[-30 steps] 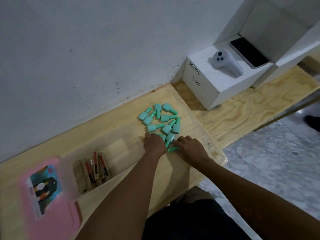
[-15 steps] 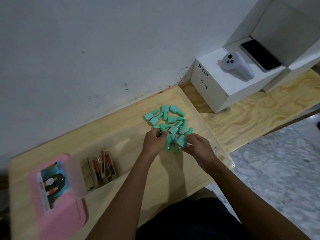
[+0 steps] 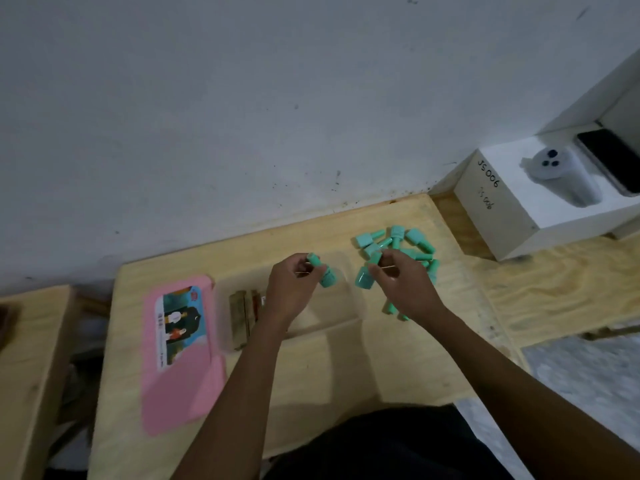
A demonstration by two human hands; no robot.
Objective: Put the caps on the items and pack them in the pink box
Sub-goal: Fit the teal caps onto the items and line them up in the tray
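Wooden table (image 3: pixel 346 368): each hand, left hand (image 3: pixel 294 289), right hand (image 3: pixel 403 284), holds 1 teal bottle (image 3: pixel 320 270).

A heap of mint-green capped items (image 3: pixel 398 245) lies right of centre. One green item (image 3: pixel 322 271) is held near centre, another (image 3: pixel 363 277) just right of it. The pink box lid (image 3: pixel 180 355) lies flat at lower left, its clear tray (image 3: pixel 322 306) beside it.
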